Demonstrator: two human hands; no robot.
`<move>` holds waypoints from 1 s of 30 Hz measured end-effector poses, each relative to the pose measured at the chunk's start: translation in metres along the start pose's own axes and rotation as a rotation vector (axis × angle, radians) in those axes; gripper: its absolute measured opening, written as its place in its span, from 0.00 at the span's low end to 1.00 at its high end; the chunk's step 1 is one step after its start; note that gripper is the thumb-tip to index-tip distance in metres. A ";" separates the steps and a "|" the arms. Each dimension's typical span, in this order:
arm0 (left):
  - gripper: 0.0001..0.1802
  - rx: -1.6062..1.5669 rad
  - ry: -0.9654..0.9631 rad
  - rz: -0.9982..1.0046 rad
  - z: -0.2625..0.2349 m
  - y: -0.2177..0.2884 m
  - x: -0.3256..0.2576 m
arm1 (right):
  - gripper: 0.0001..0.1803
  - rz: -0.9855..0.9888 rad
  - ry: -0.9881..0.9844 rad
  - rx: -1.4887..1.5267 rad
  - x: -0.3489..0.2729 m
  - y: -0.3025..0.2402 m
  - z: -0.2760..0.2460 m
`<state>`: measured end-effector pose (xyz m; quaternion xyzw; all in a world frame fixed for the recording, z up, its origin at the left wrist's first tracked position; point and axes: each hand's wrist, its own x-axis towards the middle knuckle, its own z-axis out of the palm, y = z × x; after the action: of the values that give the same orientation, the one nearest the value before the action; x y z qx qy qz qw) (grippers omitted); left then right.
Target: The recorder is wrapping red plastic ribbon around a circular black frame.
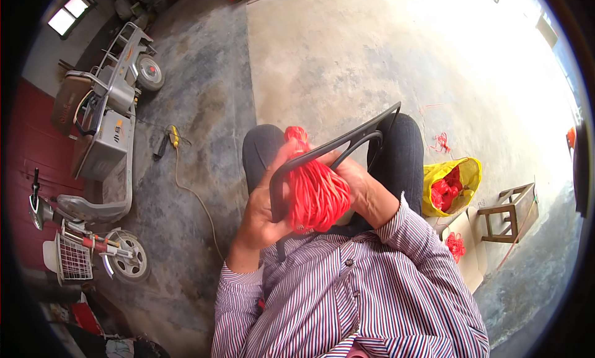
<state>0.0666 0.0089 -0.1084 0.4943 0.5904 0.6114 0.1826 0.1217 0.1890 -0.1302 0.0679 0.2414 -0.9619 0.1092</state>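
Note:
A thick bundle of red cord (318, 197) is in front of my lap, its many strands gathered together, with a narrower red end (296, 135) at the top. My left hand (261, 210) is closed around the bundle's left side. Against its right side presses my right hand (362, 187), its fingers partly hidden behind the cord and a black bar. That bent black frame (353, 135), with a second curved piece below its long bar, runs across the bundle from beside my left hand up toward my right knee. I cannot tell what kind of thing it is.
To my right stand a yellow bag (475, 172) with red stuff inside, a small wooden stool (509, 214) and a cardboard piece (472, 265) with red cord on it. Loose red strands (441, 142) lie on the floor. A grey electric tricycle (114, 138) and a cable (201, 203) are at left.

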 end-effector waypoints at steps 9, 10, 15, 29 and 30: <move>0.11 -0.003 0.221 -0.119 -0.011 -0.005 -0.013 | 0.24 -0.335 0.305 -0.179 -0.023 0.005 -0.089; 0.12 -0.031 0.241 -0.161 -0.012 -0.007 -0.017 | 0.25 -0.349 0.228 -0.166 -0.035 0.003 -0.079; 0.11 -0.240 0.233 -0.276 -0.018 -0.016 -0.026 | 0.22 -0.488 -0.428 0.100 -0.075 -0.020 -0.055; 0.15 -0.297 0.409 -0.334 -0.031 -0.015 -0.036 | 0.16 -0.511 0.082 0.156 -0.091 -0.025 -0.061; 0.13 -0.302 0.411 -0.371 -0.030 -0.013 -0.035 | 0.16 -0.520 0.080 0.157 -0.080 -0.030 -0.078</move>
<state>0.0528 -0.0327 -0.1283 0.2114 0.5975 0.7355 0.2395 0.1979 0.2662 -0.1698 0.0499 0.1795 -0.9699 -0.1565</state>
